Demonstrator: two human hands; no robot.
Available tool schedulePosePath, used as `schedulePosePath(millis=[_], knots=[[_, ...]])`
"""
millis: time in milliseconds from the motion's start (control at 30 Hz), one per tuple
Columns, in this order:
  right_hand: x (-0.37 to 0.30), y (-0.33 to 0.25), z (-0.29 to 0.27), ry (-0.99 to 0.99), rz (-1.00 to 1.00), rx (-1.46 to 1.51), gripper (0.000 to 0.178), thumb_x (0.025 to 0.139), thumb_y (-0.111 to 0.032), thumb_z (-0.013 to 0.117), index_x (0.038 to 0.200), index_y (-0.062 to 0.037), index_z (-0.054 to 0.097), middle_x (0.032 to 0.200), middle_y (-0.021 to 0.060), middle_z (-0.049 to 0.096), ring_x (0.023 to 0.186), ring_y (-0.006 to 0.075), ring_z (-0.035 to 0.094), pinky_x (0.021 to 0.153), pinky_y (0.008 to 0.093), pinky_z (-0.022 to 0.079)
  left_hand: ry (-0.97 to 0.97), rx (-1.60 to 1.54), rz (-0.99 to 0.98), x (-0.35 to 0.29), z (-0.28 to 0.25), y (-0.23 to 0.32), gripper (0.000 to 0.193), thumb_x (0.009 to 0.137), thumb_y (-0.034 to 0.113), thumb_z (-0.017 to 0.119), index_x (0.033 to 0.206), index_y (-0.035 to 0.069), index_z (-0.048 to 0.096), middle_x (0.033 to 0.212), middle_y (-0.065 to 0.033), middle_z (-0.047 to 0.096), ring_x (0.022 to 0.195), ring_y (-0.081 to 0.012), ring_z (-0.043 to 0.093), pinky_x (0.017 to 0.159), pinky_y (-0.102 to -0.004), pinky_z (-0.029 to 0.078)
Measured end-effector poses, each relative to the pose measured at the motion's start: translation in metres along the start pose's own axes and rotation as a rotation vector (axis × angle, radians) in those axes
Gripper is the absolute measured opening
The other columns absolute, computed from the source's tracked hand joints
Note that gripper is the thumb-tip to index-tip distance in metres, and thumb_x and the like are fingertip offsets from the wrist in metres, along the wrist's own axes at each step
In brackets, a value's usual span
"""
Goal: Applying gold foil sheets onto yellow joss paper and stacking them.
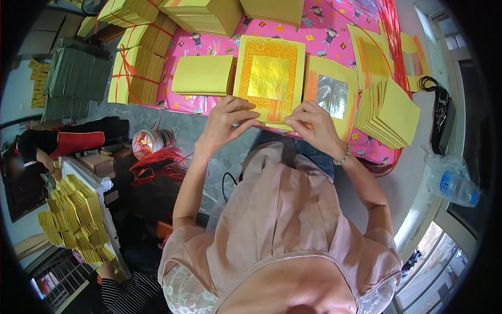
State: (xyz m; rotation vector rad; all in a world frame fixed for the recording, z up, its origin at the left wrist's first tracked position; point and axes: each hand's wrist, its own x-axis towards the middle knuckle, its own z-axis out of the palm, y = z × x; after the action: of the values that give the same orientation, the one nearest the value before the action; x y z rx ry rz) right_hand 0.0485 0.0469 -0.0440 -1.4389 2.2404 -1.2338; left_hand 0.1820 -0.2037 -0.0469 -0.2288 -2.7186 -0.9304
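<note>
On the pink table: gold-foil yellow sheet
Left hand: pinching the sheet's near edge
Right hand: pinching the same edge
Beside it: silver-foil sheet, yellow stack

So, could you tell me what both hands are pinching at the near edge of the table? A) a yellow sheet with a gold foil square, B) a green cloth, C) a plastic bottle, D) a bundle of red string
A: the left hand and right hand both grip the near edge of the gold foil sheet on the pink table cover.
</note>
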Motion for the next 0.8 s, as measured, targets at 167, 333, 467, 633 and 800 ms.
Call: schedulePosePath(millis=[167,333,467,633,800], knots=[[-0.001,0.003,0.005,-0.032,0.264,0.26,0.014,0.088,-0.014,0.075,0.087,-0.0001,0.071,0.082,0.0042,0.061,0.072,0.0127,0.058,0.061,0.0264,0.046,0.032,-0.069,-0.045,0.002,0.003,0.0,0.016,0.078,0.019,0.079,0.092,0.011,0.079,0.093,-0.0071,0.07,0.09,-0.024,0.064,0.078,-0.036,0.052],[-0.001,0.01,0.01,0.007,0.244,0.289,0.013,0.086,-0.015,0.075,0.083,-0.0029,0.073,0.078,0.0053,0.062,0.067,0.0157,0.06,0.057,0.0292,0.045,0.035,-0.114,-0.134,0.003,0.003,0.002,0.016,0.078,0.02,0.08,0.092,0.012,0.08,0.093,-0.0075,0.072,0.086,-0.0234,0.064,0.075,-0.0355,0.053],[0.0,0.011,0.01,0.002,0.227,0.259,0.013,0.086,-0.015,0.075,0.082,-0.0028,0.073,0.077,0.0053,0.062,0.067,0.0154,0.06,0.056,0.029,0.044,0.028,-0.092,-0.15,0.003,0.002,0.002,0.016,0.078,0.022,0.08,0.091,0.012,0.081,0.093,-0.0073,0.073,0.086,-0.0226,0.065,0.074,-0.0345,0.053],[0.001,0.009,0.007,-0.035,0.265,0.292,0.013,0.089,-0.011,0.073,0.084,0.0007,0.071,0.079,0.004,0.061,0.071,0.0113,0.058,0.06,0.026,0.044,0.024,-0.093,-0.171,0.004,0.002,0.003,0.016,0.079,0.023,0.079,0.09,0.012,0.081,0.093,-0.0071,0.073,0.086,-0.0224,0.065,0.074,-0.0344,0.053],[0.001,0.009,0.007,-0.038,0.27,0.289,0.012,0.089,-0.011,0.073,0.084,0.0001,0.071,0.08,0.0038,0.062,0.071,0.011,0.058,0.06,0.0257,0.044,0.018,-0.101,-0.184,0.003,0.002,0.003,0.016,0.079,0.024,0.079,0.09,0.012,0.081,0.093,-0.0075,0.073,0.087,-0.0229,0.065,0.075,-0.0346,0.053]])
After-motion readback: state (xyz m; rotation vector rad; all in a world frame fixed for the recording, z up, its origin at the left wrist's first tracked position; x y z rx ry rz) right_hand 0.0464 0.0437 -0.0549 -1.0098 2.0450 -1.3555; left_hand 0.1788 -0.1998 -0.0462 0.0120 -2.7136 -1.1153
